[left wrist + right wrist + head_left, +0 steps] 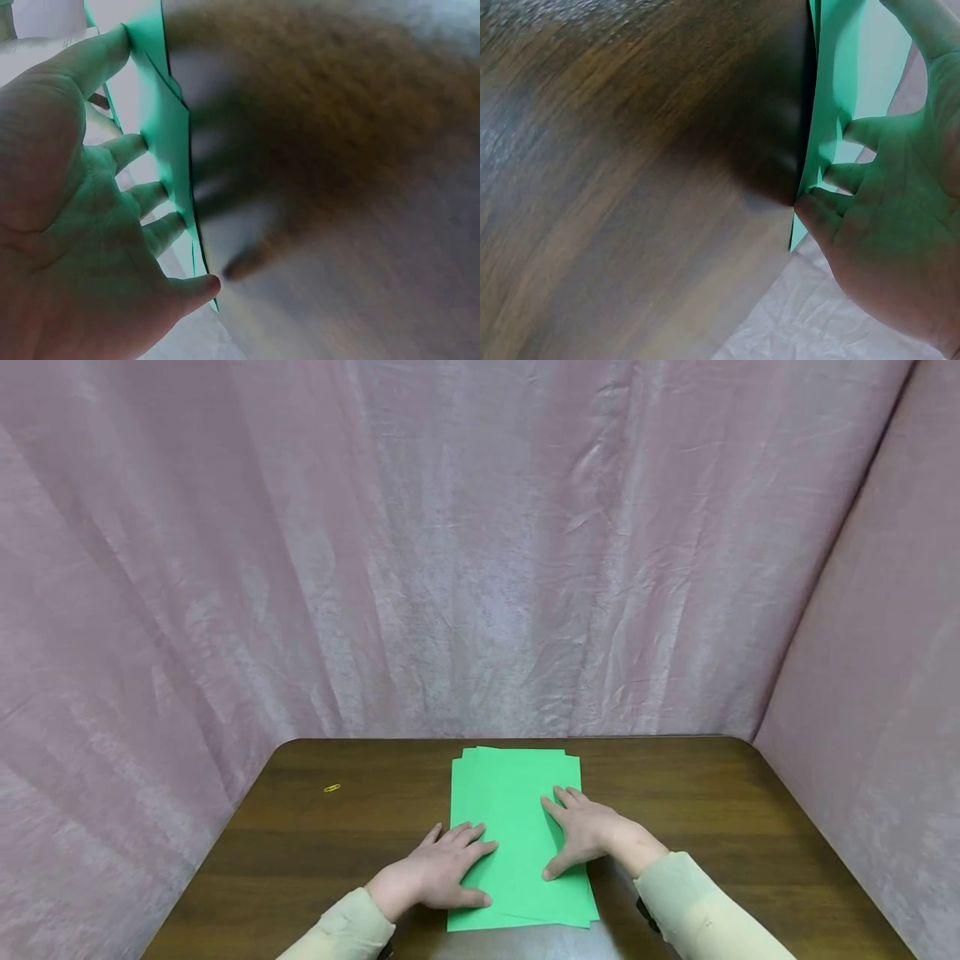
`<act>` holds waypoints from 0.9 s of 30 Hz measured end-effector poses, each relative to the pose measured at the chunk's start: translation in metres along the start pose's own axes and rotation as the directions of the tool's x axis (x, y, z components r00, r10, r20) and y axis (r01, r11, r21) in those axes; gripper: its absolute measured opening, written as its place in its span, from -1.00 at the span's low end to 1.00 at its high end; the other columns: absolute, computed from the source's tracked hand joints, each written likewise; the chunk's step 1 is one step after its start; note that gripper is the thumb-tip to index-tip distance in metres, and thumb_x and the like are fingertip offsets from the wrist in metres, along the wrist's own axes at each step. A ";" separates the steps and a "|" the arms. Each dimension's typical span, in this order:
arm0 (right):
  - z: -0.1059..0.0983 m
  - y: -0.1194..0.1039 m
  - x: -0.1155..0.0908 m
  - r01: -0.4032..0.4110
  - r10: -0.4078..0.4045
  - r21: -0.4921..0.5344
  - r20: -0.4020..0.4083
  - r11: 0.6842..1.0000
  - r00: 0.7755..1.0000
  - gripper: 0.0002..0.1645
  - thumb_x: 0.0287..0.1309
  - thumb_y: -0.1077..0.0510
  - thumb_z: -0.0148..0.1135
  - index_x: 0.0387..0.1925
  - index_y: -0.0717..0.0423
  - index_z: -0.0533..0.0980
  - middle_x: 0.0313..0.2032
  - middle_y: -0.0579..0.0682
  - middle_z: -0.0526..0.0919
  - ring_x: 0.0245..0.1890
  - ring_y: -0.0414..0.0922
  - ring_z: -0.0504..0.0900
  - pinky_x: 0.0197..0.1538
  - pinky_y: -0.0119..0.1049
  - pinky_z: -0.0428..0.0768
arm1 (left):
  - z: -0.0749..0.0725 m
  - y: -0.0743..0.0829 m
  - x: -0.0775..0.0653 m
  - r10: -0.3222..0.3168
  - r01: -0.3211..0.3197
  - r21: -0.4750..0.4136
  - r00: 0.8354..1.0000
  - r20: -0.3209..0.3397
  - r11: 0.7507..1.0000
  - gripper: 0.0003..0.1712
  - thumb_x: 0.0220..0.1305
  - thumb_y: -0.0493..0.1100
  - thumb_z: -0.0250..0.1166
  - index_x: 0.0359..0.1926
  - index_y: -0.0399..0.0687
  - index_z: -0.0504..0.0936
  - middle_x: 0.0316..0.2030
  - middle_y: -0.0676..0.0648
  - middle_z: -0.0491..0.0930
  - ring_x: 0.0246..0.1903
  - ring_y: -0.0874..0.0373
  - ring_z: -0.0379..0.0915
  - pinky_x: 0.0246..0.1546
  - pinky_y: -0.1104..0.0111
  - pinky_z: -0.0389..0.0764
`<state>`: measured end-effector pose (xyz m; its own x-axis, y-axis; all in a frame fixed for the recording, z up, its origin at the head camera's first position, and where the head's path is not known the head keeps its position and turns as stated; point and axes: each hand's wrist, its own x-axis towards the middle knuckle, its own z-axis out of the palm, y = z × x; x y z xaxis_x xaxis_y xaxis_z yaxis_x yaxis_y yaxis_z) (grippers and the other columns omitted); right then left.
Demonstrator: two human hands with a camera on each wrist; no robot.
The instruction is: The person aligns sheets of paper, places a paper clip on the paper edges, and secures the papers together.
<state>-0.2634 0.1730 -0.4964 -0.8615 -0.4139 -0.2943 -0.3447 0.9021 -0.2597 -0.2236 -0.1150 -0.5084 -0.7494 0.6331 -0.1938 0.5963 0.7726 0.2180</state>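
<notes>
Several green paper sheets lie in a loose stack on the table, their edges and corners out of line. Fingers spread, my left hand rests on the stack's left side, its little finger reaching past the paper's edge onto the wood. On the opposite side my right hand touches the sheets near their right edge, thumb apart from the fingers. The left wrist view shows straight fingertips on the green paper. In the right wrist view, the fingertips meet the paper along its edge.
A yellow paper clip lies on the brown wooden table, left of the sheets. Pink curtains hang behind the table's far edge and along its right side.
</notes>
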 end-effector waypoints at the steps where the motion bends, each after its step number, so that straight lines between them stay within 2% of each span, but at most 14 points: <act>1: 0.000 0.000 0.001 0.000 0.000 0.004 -0.002 1.000 1.000 0.46 -0.21 -0.51 0.55 0.60 0.03 0.12 0.59 0.18 -0.02 0.57 0.17 -0.03 0.39 0.22 0.29 | -0.001 0.000 0.001 -0.003 0.003 0.001 1.000 -0.001 1.000 -0.10 0.27 0.40 0.31 0.52 0.21 0.33 0.55 -0.07 0.14 0.53 -0.08 0.02 0.42 -0.25 0.07; 17: 0.003 0.003 0.004 0.008 -0.008 0.008 -0.016 1.000 1.000 0.47 -0.20 -0.53 0.53 0.61 0.00 0.11 0.60 0.14 -0.04 0.58 0.16 -0.05 0.41 0.23 0.27 | -0.004 0.001 0.004 -0.032 0.032 -0.027 0.999 0.017 0.999 -0.12 0.25 0.38 0.33 0.50 0.22 0.36 0.54 -0.07 0.16 0.53 -0.09 0.01 0.42 -0.24 0.07; 22: 0.007 0.003 -0.003 0.025 -0.021 0.090 -0.055 0.996 0.998 0.39 -0.17 -0.47 0.56 0.59 0.00 0.18 0.59 0.14 0.02 0.57 0.16 -0.01 0.39 0.22 0.29 | -0.011 0.003 0.008 -0.043 0.045 -0.073 0.999 0.030 0.996 -0.23 0.37 0.42 0.16 0.46 0.19 0.43 0.51 -0.09 0.22 0.51 -0.10 0.06 0.43 -0.21 0.10; 27: 0.014 -0.001 -0.014 0.086 -0.069 0.151 -0.116 0.985 0.991 0.21 -0.01 -0.35 0.53 0.55 0.05 0.25 0.55 0.20 0.13 0.54 0.22 0.05 0.40 0.23 0.28 | -0.016 -0.002 0.012 -0.022 0.021 -0.183 1.000 0.001 0.983 -0.24 0.54 0.38 -0.09 0.42 -0.01 0.49 0.44 -0.17 0.35 0.46 -0.12 0.18 0.41 -0.18 0.17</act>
<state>-0.2458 0.1766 -0.5050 -0.8733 -0.4578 -0.1667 -0.3573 0.8344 -0.4197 -0.2382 -0.1096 -0.4961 -0.7619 0.6163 -0.1993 0.5172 0.7641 0.3855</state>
